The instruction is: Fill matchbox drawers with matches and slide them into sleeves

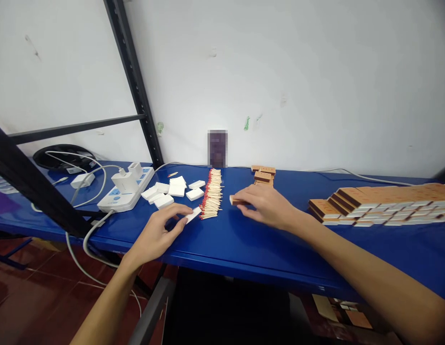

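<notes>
Between the thumb and fingers of my left hand [164, 229] is a white matchbox tray [193, 215], just left of the row of matches [212, 194]. The matches lie side by side, red heads to the left. My right hand [260, 203] is closed on a brown matchbox sleeve [236, 200], right of the matches; the fingers cover most of it. Behind that hand sits a small pile of brown matchbox sleeves [263, 176]. Several more white trays [176, 187] lie loosely beyond my left hand.
Stacked matchboxes [373, 203] fill the table's right side. A white power strip [127, 191] with plugged-in chargers and cables stands at left, near a black shelf post [136, 81]. A pixelated dark object [217, 148] leans on the wall. Below the blue table [244, 254] is a chair armrest [150, 311].
</notes>
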Demonstrator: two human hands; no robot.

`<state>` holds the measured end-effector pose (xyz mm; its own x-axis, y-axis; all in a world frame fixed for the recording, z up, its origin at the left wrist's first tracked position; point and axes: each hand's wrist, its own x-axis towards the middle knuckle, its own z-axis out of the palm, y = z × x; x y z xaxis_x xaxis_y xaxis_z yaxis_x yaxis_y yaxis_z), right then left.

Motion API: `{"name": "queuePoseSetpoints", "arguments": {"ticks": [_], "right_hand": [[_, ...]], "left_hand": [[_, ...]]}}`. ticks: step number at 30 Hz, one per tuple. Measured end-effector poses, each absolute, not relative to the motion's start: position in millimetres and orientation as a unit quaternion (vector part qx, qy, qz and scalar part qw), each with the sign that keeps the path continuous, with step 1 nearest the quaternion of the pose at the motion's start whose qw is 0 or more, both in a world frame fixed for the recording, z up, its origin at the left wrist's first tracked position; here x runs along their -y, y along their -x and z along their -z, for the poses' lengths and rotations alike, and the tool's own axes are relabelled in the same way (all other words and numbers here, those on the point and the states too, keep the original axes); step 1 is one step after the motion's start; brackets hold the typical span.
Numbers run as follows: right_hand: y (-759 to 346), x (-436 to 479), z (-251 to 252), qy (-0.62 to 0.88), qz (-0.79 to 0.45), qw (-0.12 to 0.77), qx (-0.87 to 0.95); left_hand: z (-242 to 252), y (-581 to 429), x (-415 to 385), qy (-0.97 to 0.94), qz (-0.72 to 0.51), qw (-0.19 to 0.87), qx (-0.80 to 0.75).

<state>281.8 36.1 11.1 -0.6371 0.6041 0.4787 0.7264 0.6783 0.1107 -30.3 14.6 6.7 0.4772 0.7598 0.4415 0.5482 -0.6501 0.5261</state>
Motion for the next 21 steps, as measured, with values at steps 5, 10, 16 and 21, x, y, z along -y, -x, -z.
{"name": "queuePoseSetpoints", "arguments": {"ticks": [5,10,16,21], "right_hand": [[-262.2,-26.7,-7.3,0.42,0.166,0.14,0.881],[-241.3,-22.1,-6.7,0.376,0.166,0.169,0.896],[-218.5,-26.9,-5.2,0.366,0.119,0.126,0.914],[-216.6,-30.0,-2.7,0.367,0.12,0.104,0.916]], "left_hand": [[-14.4,22.4,2.2,-0.855,-0.293,0.249,-0.349],[-13.6,9.0,9.3,-0.863,-0.288,0.248,-0.332],[-3.8,6.4,7.1,-0.824,-0.345,0.223,-0.39],[-1.6,4.3,4.0,-0.822,-0.358,0.217,-0.387]]}}
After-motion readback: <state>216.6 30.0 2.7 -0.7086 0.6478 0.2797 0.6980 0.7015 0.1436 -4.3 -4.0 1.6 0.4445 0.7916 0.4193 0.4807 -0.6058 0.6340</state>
